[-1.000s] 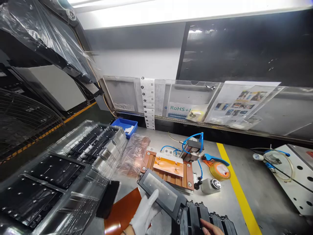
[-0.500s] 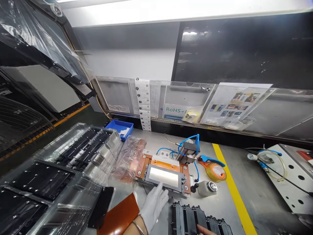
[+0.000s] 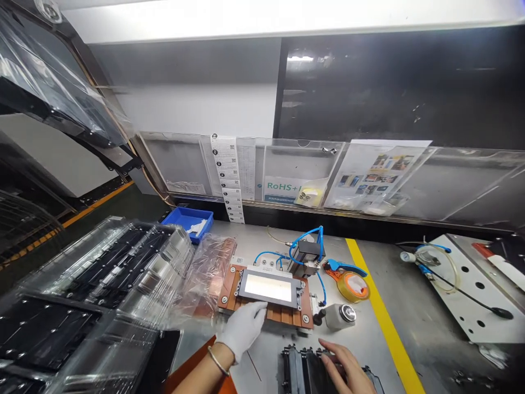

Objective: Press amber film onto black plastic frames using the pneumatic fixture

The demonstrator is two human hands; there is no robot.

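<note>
My left hand [image 3: 241, 328], in a white glove, is at the near edge of the black-framed panel [image 3: 268, 288], its fingers loosely bent; I cannot tell whether they grip it. The panel lies on top of the brown fixture [image 3: 285, 316], its pale inset facing up.

My bare right hand [image 3: 348, 366] is over the black parts [image 3: 297, 366], which stand in a row nearer to me than the fixture and toward its right. Thumb and forefinger are parted there; whether they hold a part, I cannot tell.

Just right of the fixture on the desk [image 3: 402, 312] is a bottle [image 3: 339, 318], and beyond that a tape roll [image 3: 353, 296]. Crumpled clear film [image 3: 205, 268] lies against the fixture's left side, clear trays [image 3: 164, 265] farther left, and an orange sheet [image 3: 226, 385] on the fixture's near side, partly under my forearm.
</note>
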